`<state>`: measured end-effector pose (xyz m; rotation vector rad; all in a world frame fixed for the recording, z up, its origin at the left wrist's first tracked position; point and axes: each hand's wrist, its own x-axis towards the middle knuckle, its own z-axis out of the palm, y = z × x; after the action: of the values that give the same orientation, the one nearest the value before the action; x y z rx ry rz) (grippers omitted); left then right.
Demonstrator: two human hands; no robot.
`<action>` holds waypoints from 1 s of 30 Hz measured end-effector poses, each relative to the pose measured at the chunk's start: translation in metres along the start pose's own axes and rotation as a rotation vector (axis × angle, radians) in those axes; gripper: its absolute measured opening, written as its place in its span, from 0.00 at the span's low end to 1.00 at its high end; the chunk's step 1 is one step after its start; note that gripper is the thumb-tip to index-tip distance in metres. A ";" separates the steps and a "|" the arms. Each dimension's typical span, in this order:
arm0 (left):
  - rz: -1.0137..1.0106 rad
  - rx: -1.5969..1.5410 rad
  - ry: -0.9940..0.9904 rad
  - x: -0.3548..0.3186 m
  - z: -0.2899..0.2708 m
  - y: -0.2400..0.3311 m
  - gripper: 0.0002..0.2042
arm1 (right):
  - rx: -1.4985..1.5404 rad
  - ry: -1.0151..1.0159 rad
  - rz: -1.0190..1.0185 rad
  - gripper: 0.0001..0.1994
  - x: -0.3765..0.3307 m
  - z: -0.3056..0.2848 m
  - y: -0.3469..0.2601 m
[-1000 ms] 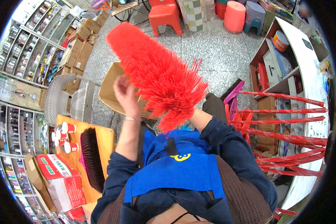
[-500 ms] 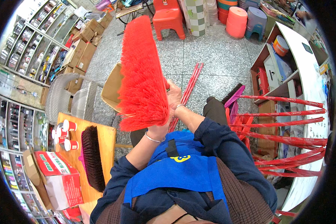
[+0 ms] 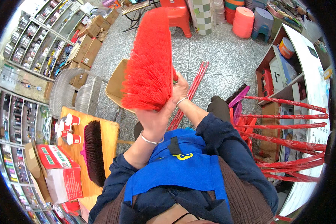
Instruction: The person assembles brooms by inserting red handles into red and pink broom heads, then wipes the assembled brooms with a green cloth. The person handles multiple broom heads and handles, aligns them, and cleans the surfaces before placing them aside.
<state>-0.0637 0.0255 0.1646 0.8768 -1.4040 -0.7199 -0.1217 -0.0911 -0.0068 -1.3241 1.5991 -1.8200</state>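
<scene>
In front of me I hold a red broom head (image 3: 147, 63), its thick bristles facing left and its long body slanting upward. Its lower end rests in my left hand (image 3: 155, 119), whose thumb lies along the edge while the other fingers are mostly behind the bristles. My right hand (image 3: 181, 89) is closed around the short red socket on the back of the head. Behind my right wrist, thin red sticks (image 3: 194, 86) stand slanted over the floor. A second broom head (image 3: 94, 153), with dark bristles and a purple back, lies on the wooden table (image 3: 110, 138) at left.
Several red-wrapped broom handles (image 3: 287, 116) stick out at right beside a white-topped counter (image 3: 317, 112). Ahead are an open cardboard box (image 3: 115, 86) and a red stool (image 3: 181, 20). Paper cups (image 3: 74, 139) and a red-and-white carton (image 3: 61, 171) sit at left, near a grey chair (image 3: 65, 87).
The broom head has tipped slightly and its lower end has risen. My left hand has come into fuller view beneath that end. My right hand keeps its hold on the socket.
</scene>
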 end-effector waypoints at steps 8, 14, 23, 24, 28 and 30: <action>-0.099 0.041 -0.057 0.001 -0.004 -0.003 0.21 | 0.122 -0.077 -0.005 0.09 -0.003 0.005 0.004; -0.085 0.142 -0.096 -0.001 -0.011 -0.002 0.18 | 0.104 -0.173 0.026 0.07 -0.003 0.006 0.004; -0.075 0.113 -0.124 -0.005 -0.012 -0.003 0.16 | 0.276 -0.263 0.047 0.08 -0.004 0.012 0.016; -0.063 0.129 -0.139 -0.005 -0.013 -0.003 0.15 | 0.295 -0.271 0.049 0.08 -0.003 0.012 0.017; -0.001 0.188 -0.184 -0.002 -0.015 -0.003 0.13 | 0.319 -0.300 0.133 0.08 0.000 0.007 0.015; -0.034 0.130 -0.187 -0.002 -0.016 -0.003 0.12 | 0.330 -0.318 0.123 0.08 0.001 0.004 0.014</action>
<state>-0.0480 0.0269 0.1613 0.9560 -1.6202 -0.7583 -0.1233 -0.0982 -0.0195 -1.2556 1.1338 -1.6177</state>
